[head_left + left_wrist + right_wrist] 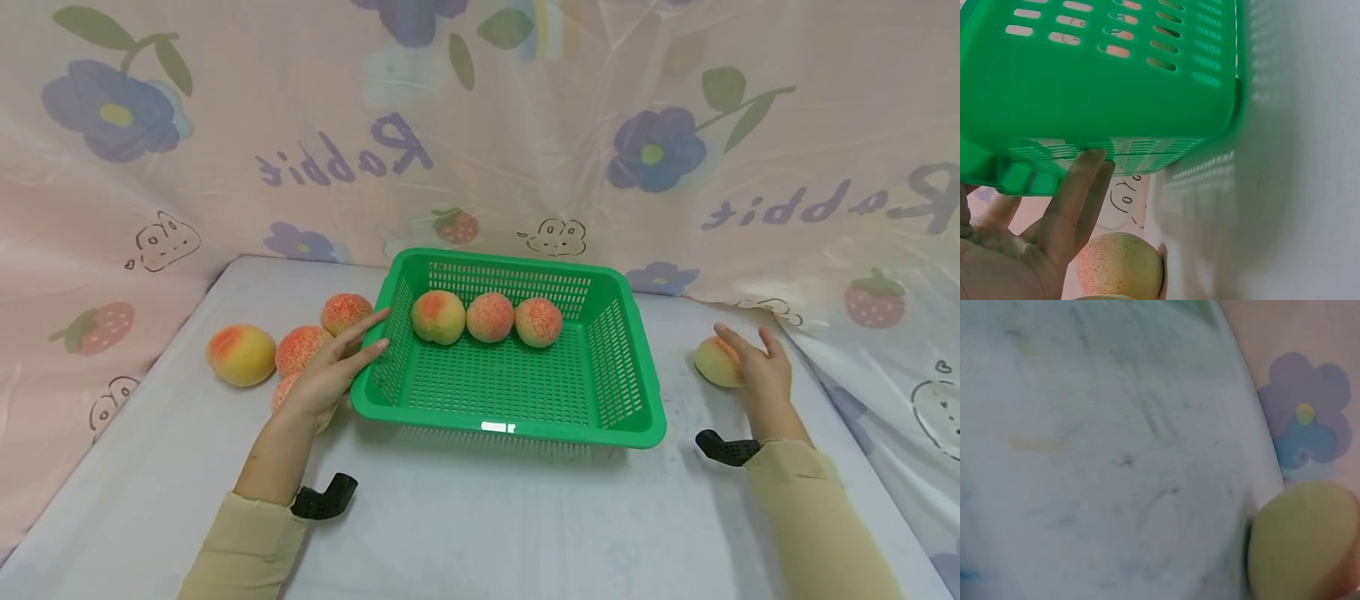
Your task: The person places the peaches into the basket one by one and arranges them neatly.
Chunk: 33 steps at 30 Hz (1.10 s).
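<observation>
The green basket [517, 392] sits in the middle of the white table [480, 517], with 3 peaches [488, 317] lined up in a row along its far wall. The left hand [330, 371] lies against the basket's left side, its fingers [366, 333] straight and close together, tips touching the rim; in the left wrist view the fingers [1075, 200] press flat on the basket's [1104, 81] outer wall and grip nothing.

Just left of the basket lie 4 more peaches in a loose cluster: 1 [346, 312] nearest the far corner of the basket, 1 [300, 350] right behind the left hand, 1 [283, 390] mostly hidden under that hand, and 1 yellower peach [241, 355] furthest left. The left wrist view shows 1 of them [1122, 265] close under the palm.

On the right side, well apart from the basket, 1 single peach [716, 361] lies on the table. The right hand [765, 379] rests against it, fingers loosely spread and only slightly bent over its far side; whether they actually grip it cannot be told. The right wrist view shows that peach [1304, 540] at the table's edge.

That makes 8 peaches. A flowered cloth [525, 125] hangs behind the table.
</observation>
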Motion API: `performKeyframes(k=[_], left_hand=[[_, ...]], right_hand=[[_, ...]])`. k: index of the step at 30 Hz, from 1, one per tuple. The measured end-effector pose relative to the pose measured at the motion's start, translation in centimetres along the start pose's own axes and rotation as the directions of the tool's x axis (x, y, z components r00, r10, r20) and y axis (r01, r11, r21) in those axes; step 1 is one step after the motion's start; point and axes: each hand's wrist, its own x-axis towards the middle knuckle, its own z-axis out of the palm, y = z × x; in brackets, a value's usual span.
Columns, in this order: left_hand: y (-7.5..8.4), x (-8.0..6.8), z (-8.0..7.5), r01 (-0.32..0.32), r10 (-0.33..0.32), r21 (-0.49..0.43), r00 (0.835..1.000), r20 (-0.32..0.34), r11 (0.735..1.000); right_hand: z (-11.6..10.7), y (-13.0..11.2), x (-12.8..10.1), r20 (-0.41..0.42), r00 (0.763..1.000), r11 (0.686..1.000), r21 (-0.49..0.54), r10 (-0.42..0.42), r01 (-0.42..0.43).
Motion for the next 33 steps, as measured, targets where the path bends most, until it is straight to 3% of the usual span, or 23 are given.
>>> performKeyframes(k=[10, 33], left_hand=[[0.1, 0.0, 0.0, 0.004, -0.004, 0.012, 1.0, -0.016, 1.0], [0.3, -0.2, 0.1, 0.013, -0.013, 0.006, 1.0, -0.017, 1.0]], right_hand=[[0.3, 1.1, 0.3, -0.055, 0.998, 0.995, -0.101, 0.017, -0.023], [0.6, 1.3, 0.0, -0.094, 0.995, 0.996, 0.083, 0.043, -0.035]])
